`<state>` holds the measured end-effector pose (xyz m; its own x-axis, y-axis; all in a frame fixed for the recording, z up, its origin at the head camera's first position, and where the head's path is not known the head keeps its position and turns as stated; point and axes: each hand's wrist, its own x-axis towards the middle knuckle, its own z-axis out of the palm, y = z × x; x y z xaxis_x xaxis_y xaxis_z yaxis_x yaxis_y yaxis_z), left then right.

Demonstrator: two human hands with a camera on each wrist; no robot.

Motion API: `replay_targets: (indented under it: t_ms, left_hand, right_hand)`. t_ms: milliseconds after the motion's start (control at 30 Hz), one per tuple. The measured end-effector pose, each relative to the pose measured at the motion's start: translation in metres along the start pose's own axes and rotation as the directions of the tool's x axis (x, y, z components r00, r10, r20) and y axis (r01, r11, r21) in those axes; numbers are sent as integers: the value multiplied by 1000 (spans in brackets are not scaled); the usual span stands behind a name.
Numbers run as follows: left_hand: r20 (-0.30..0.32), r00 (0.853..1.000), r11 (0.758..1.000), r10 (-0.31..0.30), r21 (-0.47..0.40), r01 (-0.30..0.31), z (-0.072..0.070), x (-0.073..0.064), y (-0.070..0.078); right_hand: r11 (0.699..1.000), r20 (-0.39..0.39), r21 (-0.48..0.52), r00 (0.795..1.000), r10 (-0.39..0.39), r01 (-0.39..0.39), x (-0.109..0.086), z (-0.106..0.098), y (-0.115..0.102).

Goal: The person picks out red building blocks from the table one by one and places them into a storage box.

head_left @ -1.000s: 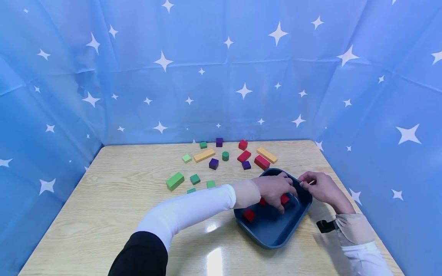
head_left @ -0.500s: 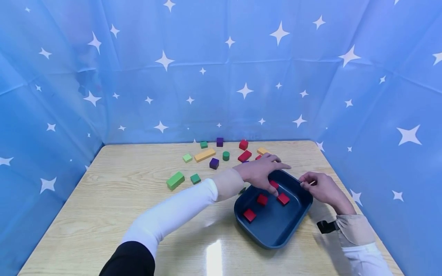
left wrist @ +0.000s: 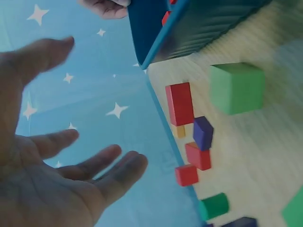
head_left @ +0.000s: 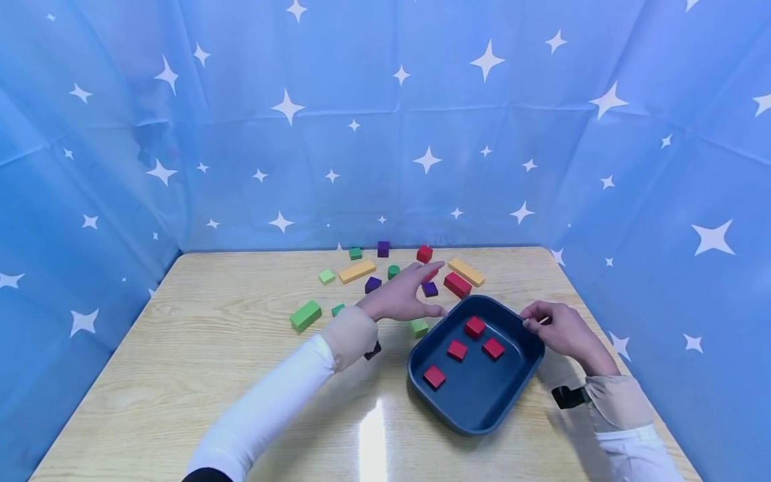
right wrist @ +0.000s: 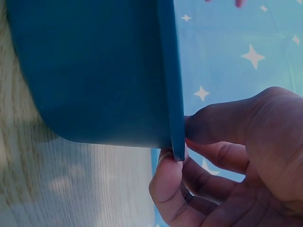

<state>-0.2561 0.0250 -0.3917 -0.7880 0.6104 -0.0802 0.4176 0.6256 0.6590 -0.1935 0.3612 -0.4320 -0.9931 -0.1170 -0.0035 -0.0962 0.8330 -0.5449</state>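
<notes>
My left hand reaches over the blocks just left of a dark blue tray, fingers spread and holding nothing. In the left wrist view its thumb and fingers are plainly apart. Close under the hand are a light green block, a purple block and a flat red block. With thumb and fingers, my right hand pinches the tray's rim at the right corner. The right wrist view has that grip on the rim up close. Inside the tray lie several red blocks.
Behind the tray are a red block, a yellow plank and a red cube. Further left are another yellow plank, a green cylinder and a long green block. A blue starry curtain borders the table.
My left hand has lifted out of the tray and moved left over the blocks, uncovering the red blocks inside. The right hand stays on the rim.
</notes>
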Motion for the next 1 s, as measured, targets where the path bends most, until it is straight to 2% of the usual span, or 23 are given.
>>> replay_targets:
  t_ms: [167, 367, 567, 833, 1000]
  left_hand:
    - [-24, 998, 992, -54, -119, 50, 4, -20, -17]
    - [12, 992, 950, -124, -289, 122, 15, -41, -31]
    - [72, 986, 891, -148, -422, 164, 27, -59, -42]
    - [130, 988, 789, -85, -596, 146, 40, -68, -47]
    - [102, 987, 762, -126, -627, 162, 47, -70, -43]
  right_hand:
    - [1000, 5, 3, 1000, 8, -8, 0, 1, 0]
    - [1000, 6, 1, 1000, 5, -5, 1, 1, -1]
    - [1000, 5, 1, 1000, -5, 5, 0, 2, -2]
    - [1000, 3, -4, 1000, 5, -5, 0, 0, -3]
    - [1000, -6, -4, 1000, 2, -2, -1, 0, -2]
